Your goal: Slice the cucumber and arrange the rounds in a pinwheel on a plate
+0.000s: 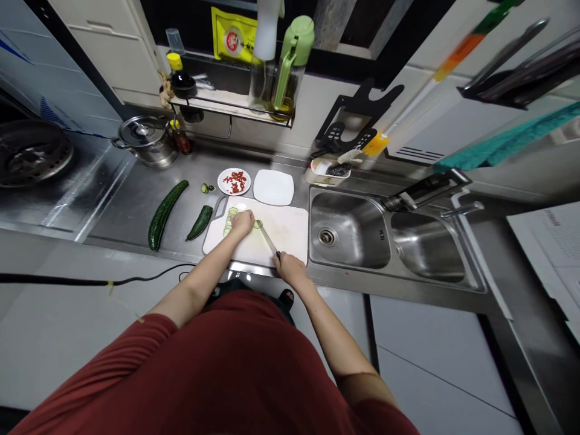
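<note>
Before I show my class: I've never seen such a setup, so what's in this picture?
There is no machine: one camera on a person's head looks forward and down, so their dark red shirt fills the bottom. Their right hand grips a black-handled knife, a round, pale green slice at its tip. Their curled left hand is beside more slices on a white rectangular cutting board; whether it holds anything is hidden. Left of the board, on the steel counter, lie a long, dark green cucumber and a shorter cucumber. Beyond are a round white plate of red pieces and a squarish white plate.
</note>
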Available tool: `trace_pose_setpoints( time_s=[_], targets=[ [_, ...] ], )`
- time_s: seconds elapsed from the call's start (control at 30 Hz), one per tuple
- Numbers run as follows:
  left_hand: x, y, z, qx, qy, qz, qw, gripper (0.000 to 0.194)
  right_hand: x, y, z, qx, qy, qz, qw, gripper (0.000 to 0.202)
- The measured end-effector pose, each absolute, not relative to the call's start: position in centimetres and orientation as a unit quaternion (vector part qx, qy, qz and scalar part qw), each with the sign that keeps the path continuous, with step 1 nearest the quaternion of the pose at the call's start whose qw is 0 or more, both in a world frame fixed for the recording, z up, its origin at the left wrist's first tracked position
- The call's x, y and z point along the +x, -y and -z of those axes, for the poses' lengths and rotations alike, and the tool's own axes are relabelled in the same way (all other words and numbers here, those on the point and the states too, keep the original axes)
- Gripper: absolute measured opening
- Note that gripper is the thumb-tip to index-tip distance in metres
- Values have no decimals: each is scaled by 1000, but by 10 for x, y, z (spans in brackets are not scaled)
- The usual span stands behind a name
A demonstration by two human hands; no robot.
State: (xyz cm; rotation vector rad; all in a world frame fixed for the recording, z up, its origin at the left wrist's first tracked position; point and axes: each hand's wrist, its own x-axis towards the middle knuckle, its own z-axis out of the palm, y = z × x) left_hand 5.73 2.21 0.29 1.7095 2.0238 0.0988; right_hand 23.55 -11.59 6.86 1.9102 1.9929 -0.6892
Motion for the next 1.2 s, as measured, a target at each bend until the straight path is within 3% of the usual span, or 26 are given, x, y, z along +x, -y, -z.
trace_pose_setpoints(
  time_s=[1.2],
  targets=[
    [56, -24, 1, 623, -739, -47, 250, 18, 249, 135, -76, 658, -685, 264, 169, 44]
  ],
)
